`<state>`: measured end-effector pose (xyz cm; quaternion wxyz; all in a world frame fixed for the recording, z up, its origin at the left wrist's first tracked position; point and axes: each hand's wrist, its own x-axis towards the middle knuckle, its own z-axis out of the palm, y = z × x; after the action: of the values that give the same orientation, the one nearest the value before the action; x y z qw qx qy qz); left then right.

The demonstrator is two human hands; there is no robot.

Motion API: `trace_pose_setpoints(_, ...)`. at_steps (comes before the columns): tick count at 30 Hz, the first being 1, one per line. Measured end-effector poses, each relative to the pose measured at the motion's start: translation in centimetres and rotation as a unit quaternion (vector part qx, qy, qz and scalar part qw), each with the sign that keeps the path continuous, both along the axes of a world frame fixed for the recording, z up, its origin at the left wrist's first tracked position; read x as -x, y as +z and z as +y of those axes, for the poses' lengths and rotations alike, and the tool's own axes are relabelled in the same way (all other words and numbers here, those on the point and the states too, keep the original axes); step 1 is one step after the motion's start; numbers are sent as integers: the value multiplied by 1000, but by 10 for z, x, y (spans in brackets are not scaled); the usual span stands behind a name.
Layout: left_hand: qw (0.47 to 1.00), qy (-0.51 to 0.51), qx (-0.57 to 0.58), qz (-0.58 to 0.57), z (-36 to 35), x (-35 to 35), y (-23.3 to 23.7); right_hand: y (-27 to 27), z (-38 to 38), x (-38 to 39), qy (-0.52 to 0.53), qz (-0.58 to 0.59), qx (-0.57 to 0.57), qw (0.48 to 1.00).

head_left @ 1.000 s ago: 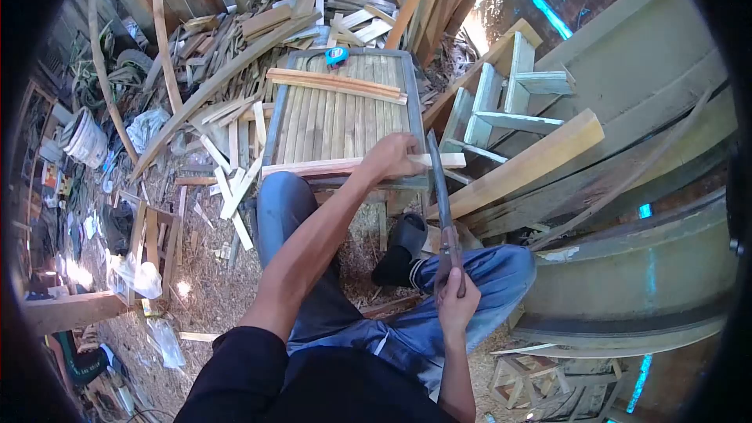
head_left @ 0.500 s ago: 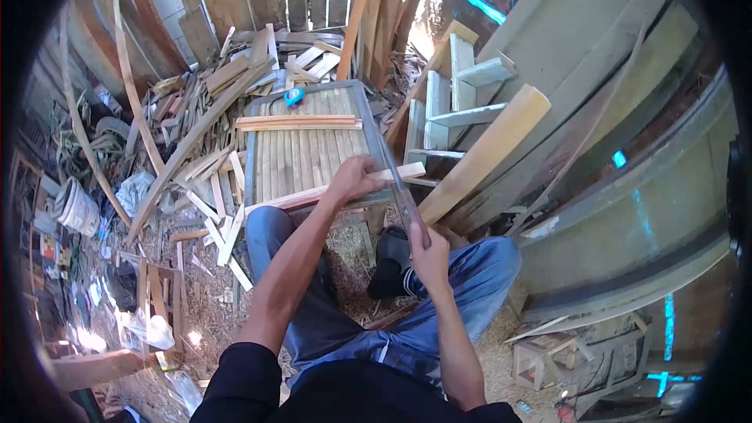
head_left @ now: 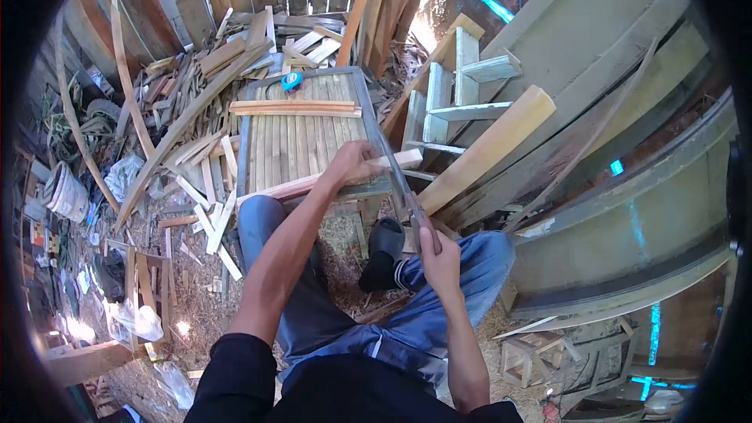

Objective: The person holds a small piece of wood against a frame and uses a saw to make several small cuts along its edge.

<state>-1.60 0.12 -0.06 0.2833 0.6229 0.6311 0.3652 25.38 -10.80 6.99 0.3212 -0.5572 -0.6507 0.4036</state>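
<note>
My left hand (head_left: 350,163) is closed on a pale wooden strip (head_left: 294,187) that lies across the near edge of the slatted table (head_left: 290,149). The strip's right end sticks out past the table's right edge. My right hand (head_left: 439,257) grips the handle of a long handsaw (head_left: 397,174), whose blade crosses the strip just right of my left hand. Farther back on the table lie several thin strips (head_left: 298,108) side by side and a blue tape measure (head_left: 291,81).
Scrap wood (head_left: 196,86) is heaped behind and left of the table. A thick board (head_left: 493,149) leans at the right, beside a pale wooden frame (head_left: 462,86). A white bucket (head_left: 66,192) stands far left. My knees flank the table's near side.
My right hand and the saw have moved slightly down and right, toward my body. The whole view has shifted a little. My left hand still holds the strip.
</note>
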Motion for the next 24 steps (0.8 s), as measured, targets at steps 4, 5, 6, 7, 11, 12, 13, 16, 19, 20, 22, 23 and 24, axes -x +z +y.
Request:
trace_pose_setpoints(4, 1000, -17, -13, -11, -9, -8, 10, -20, -38, -27, 5, -25, 55, 998)
trace_pose_setpoints(5, 1000, -8, -8, -12, -7, -7, 6, -14, -52, -31, -7, -8, 51, 999)
trace_pose_setpoints(6, 1000, -17, -18, 2, -6, -6, 3, -10, -58, -32, -21, 8, 46, 999)
trace_pose_setpoints(7, 999, -30, -30, 18, -4, -5, 1, -13, -56, -30, -16, 8, 48, 999)
trace_pose_setpoints(11, 996, -2, -68, 60, -1, -5, -10, -11, -29, 5, -35, -20, -19, 999)
trace_pose_setpoints(12, 995, -10, -74, 64, 2, -3, -8, -7, -16, 18, -19, -56, -57, 997)
trace_pose_setpoints(13, 996, 0, -70, 50, 3, 0, -5, -6, -9, 22, -26, -51, -64, 996)
trace_pose_setpoints(16, 1000, 10, -29, 5, -1, -3, 2, -19, 6, 16, -4, -31, -81, 996)
trace_pose_setpoints(19, 1000, -2, 1, -9, -4, -5, 6, -35, 10, 14, -20, 51, -40, 998)
trace_pose_setpoints(20, 1000, -2, -3, -2, -5, -6, 4, -40, 12, 15, -21, 50, -40, 998)
trace_pose_setpoints(22, 999, 6, -30, 19, -7, -6, 1, -43, 5, 22, -25, -11, -123, 992)
trace_pose_setpoints(23, 997, 9, -67, 45, -4, -6, 2, -46, 4, 24, -27, -10, -122, 992)
trace_pose_setpoints(24, 997, 5, -69, 46, -3, -7, 3, -47, 5, 27, -36, -14, -128, 991)
